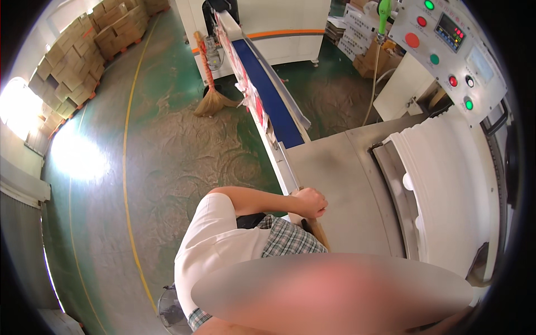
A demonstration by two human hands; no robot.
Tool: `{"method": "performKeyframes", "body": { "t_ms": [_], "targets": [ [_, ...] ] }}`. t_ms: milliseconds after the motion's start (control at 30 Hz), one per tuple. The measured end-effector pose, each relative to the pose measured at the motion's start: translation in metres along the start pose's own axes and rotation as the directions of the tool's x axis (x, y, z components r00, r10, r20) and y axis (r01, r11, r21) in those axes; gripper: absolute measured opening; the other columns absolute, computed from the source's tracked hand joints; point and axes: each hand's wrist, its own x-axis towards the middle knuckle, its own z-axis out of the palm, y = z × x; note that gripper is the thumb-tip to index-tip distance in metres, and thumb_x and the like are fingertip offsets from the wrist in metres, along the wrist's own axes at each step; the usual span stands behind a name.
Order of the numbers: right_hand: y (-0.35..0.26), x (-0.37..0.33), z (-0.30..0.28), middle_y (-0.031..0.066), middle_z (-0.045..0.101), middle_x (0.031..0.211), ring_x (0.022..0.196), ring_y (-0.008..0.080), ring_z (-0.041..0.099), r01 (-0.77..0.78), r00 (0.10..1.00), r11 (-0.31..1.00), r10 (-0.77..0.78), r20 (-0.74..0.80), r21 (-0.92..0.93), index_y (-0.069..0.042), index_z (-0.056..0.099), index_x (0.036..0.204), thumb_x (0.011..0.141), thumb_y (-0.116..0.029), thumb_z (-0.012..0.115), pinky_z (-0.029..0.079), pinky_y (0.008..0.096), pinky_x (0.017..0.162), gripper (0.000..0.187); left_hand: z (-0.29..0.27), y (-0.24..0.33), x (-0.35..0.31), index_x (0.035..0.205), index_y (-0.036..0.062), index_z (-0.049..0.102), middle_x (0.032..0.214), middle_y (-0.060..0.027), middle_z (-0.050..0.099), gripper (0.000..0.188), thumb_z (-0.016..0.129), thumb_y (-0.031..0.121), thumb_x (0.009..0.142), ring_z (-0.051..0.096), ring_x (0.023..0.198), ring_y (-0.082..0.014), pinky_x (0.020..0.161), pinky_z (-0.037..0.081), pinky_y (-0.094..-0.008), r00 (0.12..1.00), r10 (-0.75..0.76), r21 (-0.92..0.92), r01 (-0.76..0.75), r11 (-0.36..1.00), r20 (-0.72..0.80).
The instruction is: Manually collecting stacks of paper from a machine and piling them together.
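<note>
My left hand (310, 202) rests on the near left edge of a bare metal worktop (349, 178). Its fingers are curled closed, and whether anything is inside them is hidden. The forearm comes from a white sleeve (215, 215), beside a green-and-white plaid cloth (290, 237) over my front. Just beyond the hand, a narrow conveyor with a blue belt (267, 89) runs away from the worktop. Red-and-white printed film (250, 95) lies along the conveyor's left side. My right hand does not show; a blurred patch covers the lower middle.
A white curved machine part (441, 184) and a control panel (446, 53) with lit buttons stand at the right. A straw broom (211, 100) leans near a white machine (285, 47). Stacked cartons (72, 61) line the far left; a fan (170, 307) stands behind me.
</note>
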Motion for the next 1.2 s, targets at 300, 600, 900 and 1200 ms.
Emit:
{"method": "performKeyframes", "body": {
  "t_ms": [300, 600, 900, 1200],
  "targets": [
    [-0.027, -0.014, -0.044, 0.0038, 0.048, 0.122, 0.114, 0.0239, 0.044, -0.037, 0.999, 0.999, 0.037, 0.03, -0.012, -0.016, 0.05, 0.115, 0.088, -0.031, 0.042, 0.038, 0.0426, 0.088, 0.032, 0.001, 0.0, 0.0, 0.069, 0.0085, 0.057, 0.067, -0.0056, 0.056, 0.022, 0.051, 0.028, 0.077, 0.057, 0.067, -0.024, 0.062, 0.047, -0.0355, 1.0, 0.017, 0.007, -0.018, 1.0, 0.022],
    [-0.03, -0.012, -0.054, 0.0048, 0.047, 0.123, 0.114, 0.0254, 0.044, -0.009, 0.996, 0.998, 0.004, 0.092, 0.057, -0.015, 0.05, 0.115, 0.087, -0.031, 0.042, 0.037, 0.0436, 0.089, 0.033, 0.001, 0.0, 0.001, 0.067, 0.0088, 0.057, 0.066, -0.0053, 0.056, 0.021, 0.051, 0.027, 0.077, 0.057, 0.065, -0.0236, 0.06, 0.048, -0.0341, 1.0, 0.029, -0.009, -0.03, 1.0, -0.007],
    [-0.029, -0.012, -0.05, 0.0047, 0.046, 0.125, 0.115, 0.0257, 0.042, 0.002, 0.997, 0.996, -0.009, 0.074, 0.093, -0.015, 0.05, 0.114, 0.086, -0.032, 0.042, 0.036, 0.0458, 0.089, 0.034, 0.0, -0.001, 0.0, 0.067, 0.009, 0.057, 0.066, -0.0057, 0.057, 0.021, 0.051, 0.027, 0.076, 0.057, 0.064, -0.0236, 0.059, 0.048, -0.0344, 0.998, 0.037, 0.012, -0.037, 0.999, -0.041],
    [-0.025, -0.009, -0.036, 0.0037, 0.045, 0.125, 0.117, 0.0248, 0.04, -0.044, 0.997, 0.995, 0.038, 0.07, 0.089, -0.016, 0.049, 0.115, 0.086, -0.031, 0.044, 0.034, 0.0476, 0.09, 0.034, -0.008, 0.001, 0.001, 0.071, 0.0074, 0.058, 0.071, -0.0081, 0.059, 0.024, 0.048, 0.028, 0.078, 0.059, 0.069, -0.0261, 0.065, 0.048, -0.0365, 0.999, 0.007, -0.005, -0.006, 1.0, 0.048]
  ]
}}
